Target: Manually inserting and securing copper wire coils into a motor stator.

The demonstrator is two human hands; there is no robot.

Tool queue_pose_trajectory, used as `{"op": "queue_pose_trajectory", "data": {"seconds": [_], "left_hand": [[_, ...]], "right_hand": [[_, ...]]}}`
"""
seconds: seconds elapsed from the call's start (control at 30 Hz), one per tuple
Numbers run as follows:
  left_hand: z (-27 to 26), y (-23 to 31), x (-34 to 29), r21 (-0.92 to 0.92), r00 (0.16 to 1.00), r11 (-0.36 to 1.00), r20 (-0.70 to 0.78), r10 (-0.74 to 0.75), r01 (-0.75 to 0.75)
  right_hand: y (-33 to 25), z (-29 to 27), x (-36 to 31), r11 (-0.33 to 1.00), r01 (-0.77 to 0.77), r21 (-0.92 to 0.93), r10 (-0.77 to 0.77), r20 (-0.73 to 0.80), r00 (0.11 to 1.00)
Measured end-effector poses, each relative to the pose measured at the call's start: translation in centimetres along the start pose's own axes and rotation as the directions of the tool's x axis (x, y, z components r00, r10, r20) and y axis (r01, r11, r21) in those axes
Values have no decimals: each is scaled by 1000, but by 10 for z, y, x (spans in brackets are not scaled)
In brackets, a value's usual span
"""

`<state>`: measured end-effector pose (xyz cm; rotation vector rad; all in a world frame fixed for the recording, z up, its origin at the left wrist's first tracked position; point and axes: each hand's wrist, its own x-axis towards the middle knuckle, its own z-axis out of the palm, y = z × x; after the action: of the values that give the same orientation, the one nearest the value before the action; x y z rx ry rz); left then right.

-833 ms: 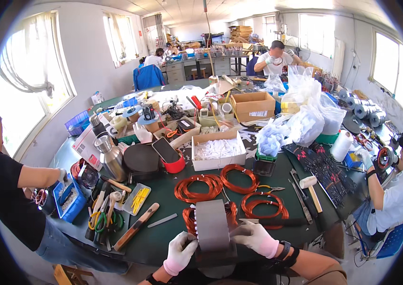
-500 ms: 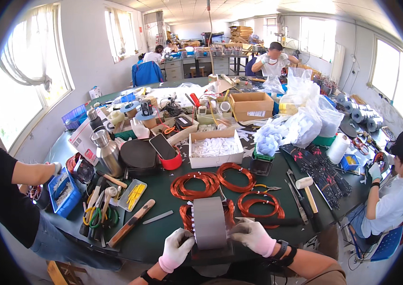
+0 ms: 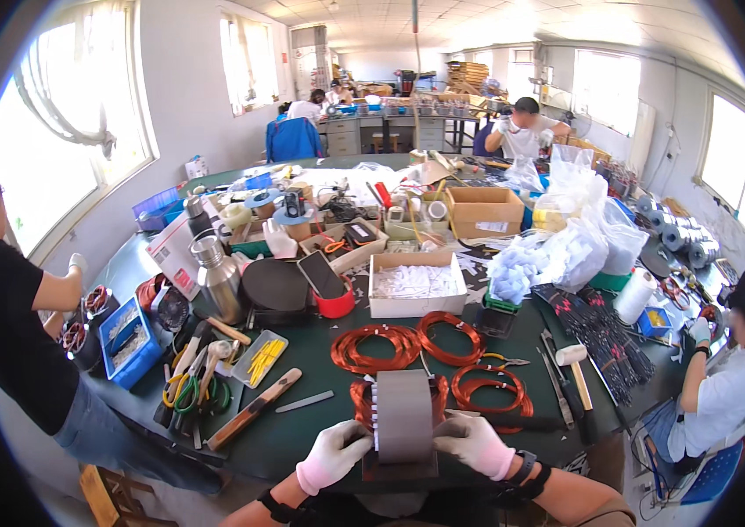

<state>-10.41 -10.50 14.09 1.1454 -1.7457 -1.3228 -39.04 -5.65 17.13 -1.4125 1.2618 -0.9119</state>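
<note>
Right in front of me a grey cylindrical stator core [image 3: 405,416] stands on the dark green table. Copper coils show at both its ends, and small white tabs line its left edge. My left hand [image 3: 335,455], in a white glove with a pink cuff, is at the core's left end with thumb and fingers pressed together. At the right end my right hand [image 3: 476,446], gloved alike, is closed in a pinch. What lies between the fingertips of either hand is too small to tell. Behind the core lie bundled rings of copper wire [image 3: 376,350].
A wooden-handled tool [image 3: 255,409], scissors [image 3: 186,393] and a tray of yellow pieces [image 3: 260,358] lie left. A mallet [image 3: 576,376], pliers [image 3: 506,359] and black sleeving bundles [image 3: 596,338] lie right. Beyond stands a white box [image 3: 417,285]. Co-workers [image 3: 25,316] are around the table.
The whole view has shifted slightly, so things sit further right. Both hands remain at the core's ends, with the right fingers drawn in closer. The person at left has raised a gloved hand.
</note>
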Motion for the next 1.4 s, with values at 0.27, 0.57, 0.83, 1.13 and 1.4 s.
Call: {"op": "queue_pose_trajectory", "data": {"seconds": [0.27, 0.57, 0.83, 1.13, 1.4], "left_hand": [[-8, 11, 6, 25, 993, 998, 100, -67, 65], [27, -6, -15, 213, 913, 954, -306, 270, -211], [51, -17, -33, 372, 798, 875, -398, 452, -310], [65, -21, -37, 404, 794, 874, -420, 439, -269], [36, -20, -23, 303, 823, 898, -381, 420, -318]], "right_hand": [[-9, -2, 3, 988, -153, -32, 155, 77, 985], [10, -3, 4, 991, -122, 49, 119, 67, 991], [10, 0, 0, 980, -172, 100, 167, 59, 984], [50, 30, -6, 647, 489, -584, -673, -138, 726], [39, 14, -12, 745, 464, -480, -580, -123, 805]]}}
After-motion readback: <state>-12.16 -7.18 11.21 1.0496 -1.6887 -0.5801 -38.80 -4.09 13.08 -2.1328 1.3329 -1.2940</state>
